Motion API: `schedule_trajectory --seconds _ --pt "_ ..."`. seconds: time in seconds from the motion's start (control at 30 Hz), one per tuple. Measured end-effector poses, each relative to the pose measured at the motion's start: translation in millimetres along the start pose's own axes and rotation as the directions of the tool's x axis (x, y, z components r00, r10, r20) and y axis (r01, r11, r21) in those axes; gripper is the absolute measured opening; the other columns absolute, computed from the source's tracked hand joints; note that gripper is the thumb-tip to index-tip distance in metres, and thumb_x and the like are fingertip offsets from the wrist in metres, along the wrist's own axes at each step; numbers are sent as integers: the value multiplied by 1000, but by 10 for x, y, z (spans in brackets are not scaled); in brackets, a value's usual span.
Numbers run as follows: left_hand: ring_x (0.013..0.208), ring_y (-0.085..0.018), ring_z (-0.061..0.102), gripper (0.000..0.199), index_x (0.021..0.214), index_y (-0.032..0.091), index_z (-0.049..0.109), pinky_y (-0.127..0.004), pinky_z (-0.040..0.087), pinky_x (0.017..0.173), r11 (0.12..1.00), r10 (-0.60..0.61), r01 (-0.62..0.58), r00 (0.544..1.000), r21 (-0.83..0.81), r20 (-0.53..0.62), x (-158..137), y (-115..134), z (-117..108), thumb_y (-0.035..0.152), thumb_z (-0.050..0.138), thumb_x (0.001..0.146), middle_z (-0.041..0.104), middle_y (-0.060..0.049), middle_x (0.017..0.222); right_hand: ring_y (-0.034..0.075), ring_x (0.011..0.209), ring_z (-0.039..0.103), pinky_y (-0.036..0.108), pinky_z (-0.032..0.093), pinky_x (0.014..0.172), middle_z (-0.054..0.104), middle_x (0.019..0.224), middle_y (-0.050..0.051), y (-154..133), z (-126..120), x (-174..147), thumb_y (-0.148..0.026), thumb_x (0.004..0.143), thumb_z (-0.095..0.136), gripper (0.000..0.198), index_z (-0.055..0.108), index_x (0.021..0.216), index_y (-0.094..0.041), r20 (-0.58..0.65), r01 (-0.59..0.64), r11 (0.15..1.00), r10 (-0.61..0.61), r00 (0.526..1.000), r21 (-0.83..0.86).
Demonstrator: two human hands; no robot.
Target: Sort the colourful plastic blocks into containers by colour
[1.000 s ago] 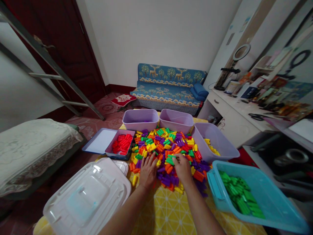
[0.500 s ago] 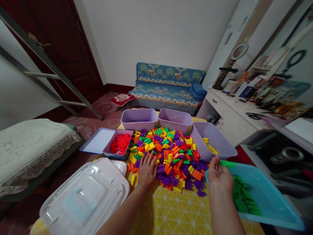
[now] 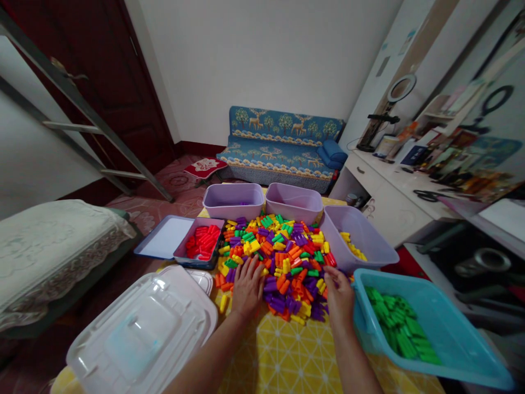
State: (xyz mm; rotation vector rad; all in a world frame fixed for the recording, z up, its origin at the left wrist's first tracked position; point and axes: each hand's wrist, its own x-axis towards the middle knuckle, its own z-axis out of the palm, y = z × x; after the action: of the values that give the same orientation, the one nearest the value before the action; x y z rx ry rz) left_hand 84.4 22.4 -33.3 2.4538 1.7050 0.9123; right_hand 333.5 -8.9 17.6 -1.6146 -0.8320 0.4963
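Plastic blocks (image 3: 287,254) in yellow, orange, purple, green and red lie heaped across the middle of the table in my head view. Closest to me is the bare front of the yellow patterned tablecloth (image 3: 291,353), with a pale plastic lid (image 3: 139,336) on its left side. On my right I see a teal tub (image 3: 463,331) with green blocks (image 3: 404,331) on its floor.

Between them, I have the left hand (image 3: 248,287) laid on the near left part of the heap, palm down, fingers spread, gripping nothing that I can see. My right hand (image 3: 340,293) is at the heap's right edge, just beside the tub, its fingers curled; I cannot tell whether they pinch a block.

Further out, left of the heap, a dark-sided box (image 3: 196,264) holds red blocks (image 3: 203,241), its cover (image 3: 164,235) folded open beside it. To the heap's right stands a lilac bin (image 3: 333,241) with yellow blocks (image 3: 353,247) in it. Along the far edge I make out two more lilac bins (image 3: 233,209) side by side; the left one shows a little purple inside.

Beyond the table, I see a red-topped stool (image 3: 205,166) beside a blue sofa (image 3: 279,153) with a deer pattern, backed by a plain wall (image 3: 266,49).
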Motion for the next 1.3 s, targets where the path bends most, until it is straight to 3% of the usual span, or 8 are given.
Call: schedule_trajectory --seconds 0.1,0.23,0.6,0.7,0.77,0.83,1.07,1.3 --pt "139 -25 41 36 129 26 59 -52 34 114 1000 5 -5 1000 -8 -6 4 3 -3 28 45 96 47 -5 150 31 110 61 50 42 101 68 115 16 188 86 -11 -45 73 55 49 66 110 -16 58 166 952 -156 986 -257" --pt "139 -26 41 36 129 25 59 -52 34 114 1000 4 -4 1000 5 0 5 4 -13 29 44 97 48 -5 150 31 112 61 50 43 101 67 117 17 307 269 50 -40 70 58 55 62 119 -15 119 180 898 -144 982 -401" --pt "143 -26 35 53 147 23 40 -49 33 114 999 7 -7 1000 -48 2 -21 -24 4 35 47 96 32 -11 159 34 135 43 51 38 109 49 141 18 -108 1079 -315 -23 76 57 58 55 134 -17 284 405 801 -304 909 -441" --pt "143 -27 35 53 147 26 40 -49 34 113 999 2 -2 1000 -37 7 -9 -15 -15 34 47 96 26 -12 161 30 139 39 48 36 113 47 146 12 -211 1157 -425 -17 77 55 59 54 135 -21 427 509 797 -356 831 -326" --pt "143 -27 35 52 147 27 42 -48 34 113 999 8 -8 1000 -33 10 0 -10 -28 32 48 95 26 -11 161 24 135 45 43 38 112 52 143 10 -247 1103 -472 -16 81 51 54 54 134 -21 520 566 800 -403 753 -200" --pt "143 -27 36 52 147 27 42 -47 34 114 999 10 -10 1000 -31 6 4 -8 -34 31 48 95 27 -10 161 21 130 50 40 42 110 57 138 10 -236 953 -498 -19 87 48 46 56 132 -20 502 596 790 -463 730 -140" --pt "143 -26 35 50 147 26 42 -47 33 114 1000 4 -4 1000 -8 -15 -18 -13 4 32 45 97 34 -11 158 32 133 44 55 35 109 54 136 20 284 67 -559 -43 94 47 44 59 124 -13 26 511 696 -579 815 -505" --pt "144 -26 34 50 147 27 41 -47 32 114 1000 10 -10 1000 -2 -19 -32 -33 41 34 45 98 32 -11 158 38 138 36 57 32 109 46 142 26 700 -127 -633 -62 92 38 71 48 137 -7 -8 352 698 -456 890 -624"
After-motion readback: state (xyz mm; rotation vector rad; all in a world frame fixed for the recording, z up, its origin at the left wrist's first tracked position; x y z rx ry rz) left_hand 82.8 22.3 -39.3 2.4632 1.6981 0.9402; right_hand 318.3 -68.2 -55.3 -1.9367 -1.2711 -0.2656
